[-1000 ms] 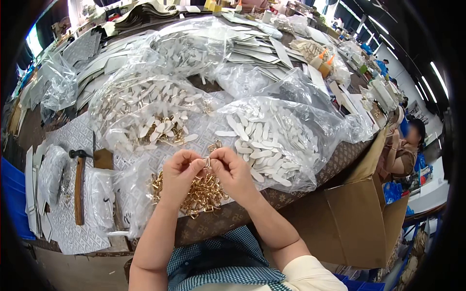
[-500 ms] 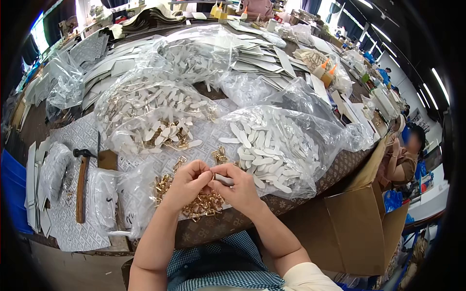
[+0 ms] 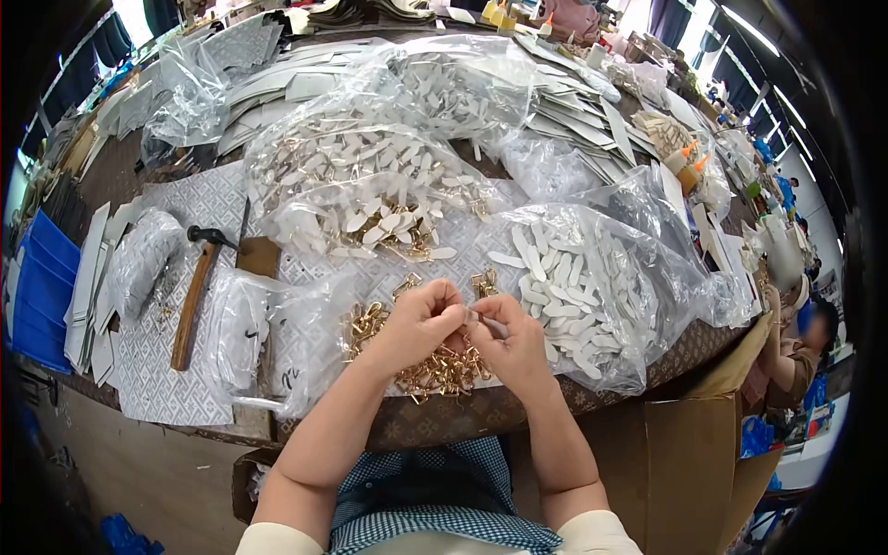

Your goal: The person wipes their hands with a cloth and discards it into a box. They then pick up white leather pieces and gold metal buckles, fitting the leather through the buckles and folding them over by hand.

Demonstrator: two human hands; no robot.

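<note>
My left hand (image 3: 421,321) is closed in a pinch, its fingertips meeting those of the other hand; what it pinches is hidden. A pale, rounded strip (image 3: 494,326) is gripped between thumb and fingers of my right hand (image 3: 514,347), one end pointing toward the left fingertips. Below both hands lies a heap of gold metal buckles (image 3: 444,375) at the table's front edge. To the right, many loose white strips (image 3: 562,296) spill from a clear plastic bag (image 3: 638,277).
A hammer (image 3: 192,301) with a wooden handle lies at left, beside packed plastic bags (image 3: 242,328). Further back sits a bag of strips with gold buckles attached (image 3: 370,185). Stacked sheets (image 3: 573,120) lie behind. A cardboard box (image 3: 684,444) stands at right; a person sits beyond it.
The camera view has shifted left, so the table's contents appear further right. Both hands stay together over the buckles, the right still gripping the strip.
</note>
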